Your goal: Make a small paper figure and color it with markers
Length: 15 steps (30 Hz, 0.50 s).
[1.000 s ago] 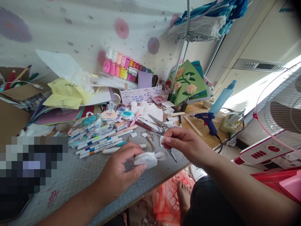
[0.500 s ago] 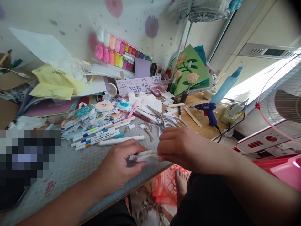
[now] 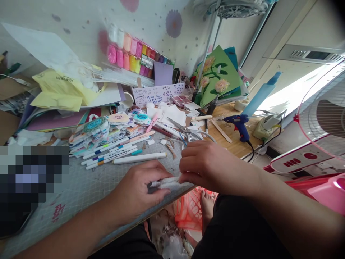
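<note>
A small crumpled white piece, like tissue or thin paper (image 3: 167,183), is between my two hands, close to the front edge of the grey cutting mat (image 3: 88,194). My left hand (image 3: 141,185) curls around its left end, thumb below and fingers above. On its other end, the fingers of my right hand (image 3: 203,167) are closed, bent down and partly hiding it. Just beyond my right hand lie metal scissors (image 3: 192,136). A white marker (image 3: 140,158) rests behind my left hand, with several capped markers (image 3: 111,157) beside it.
Puffy decorated paper pieces (image 3: 95,126) are heaped behind the markers. At right are a blue glue gun (image 3: 239,126), a wooden stick (image 3: 221,131) and a light blue bottle (image 3: 261,94). A dark, pixelated object (image 3: 24,194) occupies the left. Below the edge sits a red basket (image 3: 188,212).
The white piece looks flatter and sits slightly lower between my hands. My right hand's fingertips have shifted a little. The whole view has moved slightly.
</note>
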Available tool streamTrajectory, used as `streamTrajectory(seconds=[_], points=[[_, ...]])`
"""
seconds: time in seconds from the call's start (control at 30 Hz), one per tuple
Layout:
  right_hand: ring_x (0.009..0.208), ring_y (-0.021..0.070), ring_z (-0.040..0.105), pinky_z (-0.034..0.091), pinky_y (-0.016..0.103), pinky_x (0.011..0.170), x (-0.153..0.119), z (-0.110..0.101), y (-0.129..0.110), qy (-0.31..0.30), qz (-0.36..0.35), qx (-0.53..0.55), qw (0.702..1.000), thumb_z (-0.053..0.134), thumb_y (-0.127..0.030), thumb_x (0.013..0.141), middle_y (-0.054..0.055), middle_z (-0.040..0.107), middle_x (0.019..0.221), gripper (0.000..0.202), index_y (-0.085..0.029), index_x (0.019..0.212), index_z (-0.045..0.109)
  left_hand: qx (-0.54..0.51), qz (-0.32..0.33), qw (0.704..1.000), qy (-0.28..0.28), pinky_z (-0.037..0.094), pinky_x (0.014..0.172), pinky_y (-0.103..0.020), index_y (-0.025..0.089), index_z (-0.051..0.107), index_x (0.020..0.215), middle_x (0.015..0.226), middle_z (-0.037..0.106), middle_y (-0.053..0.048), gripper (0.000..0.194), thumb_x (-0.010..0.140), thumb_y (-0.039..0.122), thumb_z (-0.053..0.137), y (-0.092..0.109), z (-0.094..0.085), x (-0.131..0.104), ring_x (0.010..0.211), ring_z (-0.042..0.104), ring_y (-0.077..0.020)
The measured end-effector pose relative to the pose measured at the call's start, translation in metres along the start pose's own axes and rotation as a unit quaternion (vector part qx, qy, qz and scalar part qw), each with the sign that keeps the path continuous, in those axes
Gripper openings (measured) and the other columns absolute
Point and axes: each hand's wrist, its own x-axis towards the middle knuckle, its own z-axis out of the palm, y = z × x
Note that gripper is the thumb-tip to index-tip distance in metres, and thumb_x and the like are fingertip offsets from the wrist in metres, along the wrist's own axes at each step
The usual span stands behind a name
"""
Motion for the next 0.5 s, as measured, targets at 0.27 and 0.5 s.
streamTrajectory(seconds=[0.27, 0.5], points=[[0.08, 0.0166, 0.061, 0.044, 0.027, 0.07, -0.008, 0.002, 0.025, 0.128, 0.019, 0.23, 0.964, 0.057, -0.03, 0.091, 0.008, 0.067, 0.089, 0.021, -0.014, 0.101, 0.067, -0.095, -0.024, 0.995, 0.03, 0.047, 0.07, -0.026, 0.027, 0.077, 0.087, 0.086, 0.071, -0.001, 0.015, 0.073, 0.027, 0.072, -0.005, 0.001, 0.001, 0.078, 0.064, -0.02], [0.062, 0.0155, 0.061, 0.043, 0.024, 0.055, -0.02, 0.033, 0.062, 0.05, 0.256, 0.044, 0.964, 0.053, -0.026, 0.09, 0.003, 0.068, 0.072, 0.017, -0.017, 0.095, 0.068, -0.17, -0.064, 0.972, 0.15, 0.046, 0.076, -0.026, 0.026, 0.075, 0.09, 0.091, 0.069, -0.002, 0.018, 0.074, 0.032, 0.073, -0.013, 0.004, 0.002, 0.087, 0.063, -0.0215]])
